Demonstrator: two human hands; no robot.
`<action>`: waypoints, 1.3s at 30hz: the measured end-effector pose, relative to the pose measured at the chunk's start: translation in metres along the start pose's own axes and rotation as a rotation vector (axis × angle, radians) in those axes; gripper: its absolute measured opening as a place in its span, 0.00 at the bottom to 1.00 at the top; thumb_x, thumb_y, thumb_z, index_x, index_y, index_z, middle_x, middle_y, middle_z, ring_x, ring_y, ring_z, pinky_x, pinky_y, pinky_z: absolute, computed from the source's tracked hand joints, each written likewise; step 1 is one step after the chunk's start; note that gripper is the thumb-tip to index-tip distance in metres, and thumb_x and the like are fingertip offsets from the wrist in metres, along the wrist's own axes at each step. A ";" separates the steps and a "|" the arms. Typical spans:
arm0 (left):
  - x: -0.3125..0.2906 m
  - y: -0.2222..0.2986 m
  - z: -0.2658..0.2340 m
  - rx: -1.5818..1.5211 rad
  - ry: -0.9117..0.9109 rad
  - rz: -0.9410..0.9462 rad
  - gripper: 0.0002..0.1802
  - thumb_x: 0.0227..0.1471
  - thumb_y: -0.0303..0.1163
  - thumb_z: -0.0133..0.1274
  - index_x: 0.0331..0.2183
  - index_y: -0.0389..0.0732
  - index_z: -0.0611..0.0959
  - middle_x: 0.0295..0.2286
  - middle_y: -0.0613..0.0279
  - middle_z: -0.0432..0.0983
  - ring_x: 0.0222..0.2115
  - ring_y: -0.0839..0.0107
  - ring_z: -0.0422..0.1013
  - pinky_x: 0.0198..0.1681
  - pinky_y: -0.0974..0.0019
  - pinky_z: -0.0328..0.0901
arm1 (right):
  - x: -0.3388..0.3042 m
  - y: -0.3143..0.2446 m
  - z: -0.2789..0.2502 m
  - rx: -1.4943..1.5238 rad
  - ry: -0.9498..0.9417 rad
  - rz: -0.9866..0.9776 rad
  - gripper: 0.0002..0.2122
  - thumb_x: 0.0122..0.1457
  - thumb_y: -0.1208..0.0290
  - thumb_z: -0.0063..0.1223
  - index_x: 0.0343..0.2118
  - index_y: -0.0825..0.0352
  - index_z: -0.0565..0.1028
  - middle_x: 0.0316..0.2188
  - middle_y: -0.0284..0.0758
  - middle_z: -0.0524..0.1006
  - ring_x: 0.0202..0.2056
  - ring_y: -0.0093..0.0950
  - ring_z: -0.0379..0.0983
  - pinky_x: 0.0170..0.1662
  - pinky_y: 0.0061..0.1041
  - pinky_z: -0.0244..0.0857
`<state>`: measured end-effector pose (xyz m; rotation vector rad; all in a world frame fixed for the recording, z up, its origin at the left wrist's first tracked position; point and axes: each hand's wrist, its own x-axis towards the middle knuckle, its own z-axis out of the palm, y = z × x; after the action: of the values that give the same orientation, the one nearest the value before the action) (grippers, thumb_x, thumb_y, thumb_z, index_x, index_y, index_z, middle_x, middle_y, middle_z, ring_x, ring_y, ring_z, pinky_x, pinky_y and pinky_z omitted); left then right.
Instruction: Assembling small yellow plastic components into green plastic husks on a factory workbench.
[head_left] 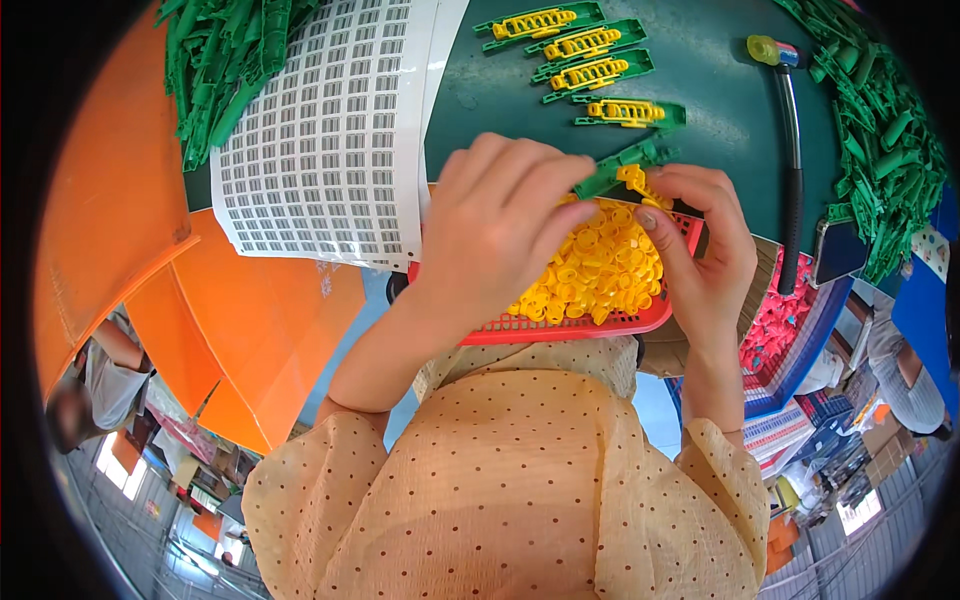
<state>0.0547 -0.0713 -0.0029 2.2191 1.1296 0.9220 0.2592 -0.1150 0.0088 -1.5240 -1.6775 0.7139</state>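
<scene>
Panels [95, 180] of bright orange fill the left side. Next comes a heap of long green parts [230, 70], overlapping a white label sheet [330, 150] printed with small dark blocks. The left hand [500, 215] pinches the near end of a green shell [628, 165] between thumb and forefinger, above the front edge of the green bench [725, 110]. Below it, a red basket [560, 333] holds loose yellow parts [590, 275]; farther back, four filled shells [595, 73] lie in a staggered row, yellow inserts inside. The right hand [715, 235] pinches a yellow piece [633, 178] between thumb and forefinger, right beside the green shell. Farther right are pink parts [775, 325], a black-handled hammer [793, 150], a dark-faced phone [840, 250] and another green heap [885, 150].
</scene>
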 end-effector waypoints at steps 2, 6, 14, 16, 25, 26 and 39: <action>0.002 0.007 0.007 -0.035 -0.040 -0.020 0.19 0.40 0.27 0.68 0.39 0.41 0.84 0.34 0.62 0.79 0.35 0.61 0.73 0.38 0.62 0.66 | 0.002 0.001 0.002 0.005 0.030 0.002 0.11 0.50 0.83 0.64 0.37 0.67 0.78 0.38 0.37 0.79 0.40 0.33 0.75 0.45 0.28 0.66; 0.006 0.016 0.024 -0.070 -0.057 0.072 0.17 0.41 0.28 0.67 0.37 0.42 0.84 0.33 0.65 0.78 0.33 0.65 0.72 0.35 0.64 0.65 | 0.005 0.006 0.000 0.054 0.103 0.049 0.10 0.51 0.83 0.64 0.36 0.67 0.78 0.38 0.37 0.79 0.41 0.32 0.75 0.46 0.27 0.66; 0.035 0.011 0.038 0.037 0.042 0.290 0.16 0.40 0.27 0.60 0.36 0.43 0.84 0.40 0.69 0.78 0.38 0.67 0.71 0.37 0.64 0.65 | 0.005 0.025 -0.016 0.082 0.339 0.079 0.08 0.54 0.83 0.63 0.36 0.69 0.77 0.40 0.37 0.79 0.43 0.26 0.74 0.46 0.22 0.67; 0.045 0.011 0.042 0.088 0.077 0.327 0.15 0.40 0.27 0.58 0.36 0.43 0.84 0.42 0.70 0.78 0.40 0.69 0.71 0.38 0.64 0.65 | 0.003 0.028 -0.019 0.089 0.348 0.089 0.07 0.56 0.82 0.62 0.37 0.69 0.77 0.41 0.37 0.78 0.43 0.24 0.73 0.47 0.21 0.67; 0.045 0.025 0.050 0.195 -0.155 0.407 0.10 0.38 0.30 0.56 0.30 0.44 0.82 0.32 0.70 0.72 0.39 0.70 0.69 0.39 0.65 0.61 | -0.001 0.032 -0.019 0.171 0.435 0.142 0.08 0.57 0.84 0.60 0.38 0.71 0.76 0.43 0.38 0.77 0.44 0.25 0.73 0.49 0.22 0.67; 0.042 0.026 0.050 0.192 -0.127 0.372 0.09 0.38 0.31 0.58 0.29 0.45 0.81 0.30 0.70 0.71 0.37 0.71 0.69 0.39 0.65 0.61 | -0.001 0.033 -0.018 0.165 0.418 0.110 0.08 0.56 0.84 0.60 0.39 0.71 0.76 0.43 0.38 0.77 0.44 0.25 0.74 0.49 0.22 0.67; 0.016 -0.005 0.011 0.119 0.085 0.056 0.19 0.38 0.33 0.71 0.37 0.45 0.85 0.35 0.67 0.77 0.38 0.65 0.70 0.43 0.63 0.61 | 0.021 0.012 -0.015 -0.085 0.117 -0.172 0.11 0.48 0.84 0.64 0.35 0.66 0.80 0.38 0.34 0.81 0.42 0.32 0.74 0.45 0.27 0.67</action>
<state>0.0670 -0.0564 -0.0082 2.3369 1.1939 1.0055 0.2784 -0.0941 0.0109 -1.4297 -1.7437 0.4592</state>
